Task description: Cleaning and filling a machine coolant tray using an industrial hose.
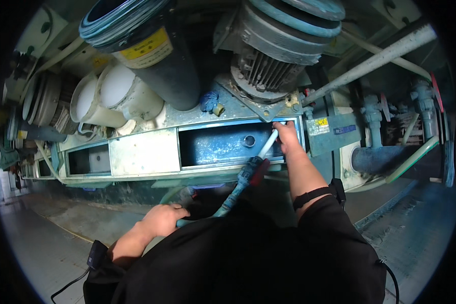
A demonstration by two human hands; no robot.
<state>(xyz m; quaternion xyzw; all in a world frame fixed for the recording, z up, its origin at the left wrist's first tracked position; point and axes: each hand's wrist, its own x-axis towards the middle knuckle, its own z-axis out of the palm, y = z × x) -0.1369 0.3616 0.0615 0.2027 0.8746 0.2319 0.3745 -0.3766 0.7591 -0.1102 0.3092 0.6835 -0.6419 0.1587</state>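
A stained blue-green hose (229, 200) runs up from my left hand to a fitting (250, 168) with a dark red valve handle (259, 173). From that fitting a pale straight pipe (269, 144) slants up over the blue-stained trough (213, 138). My right hand (287, 136) is closed round the pipe's upper end, at the trough's right rim. Lower left, my left hand (162, 219) is closed on the hose, its fingers partly hidden. A round fitting (249, 141) shows inside the trough.
Behind the trough stand a motor (261, 71), a dark cylinder (167, 66) and two pale jugs (124, 91). A crumpled blue thing (209, 102) lies between them. A pale cover (145, 156) adjoins the trough. Pipes and valves (372, 119) stand at the right.
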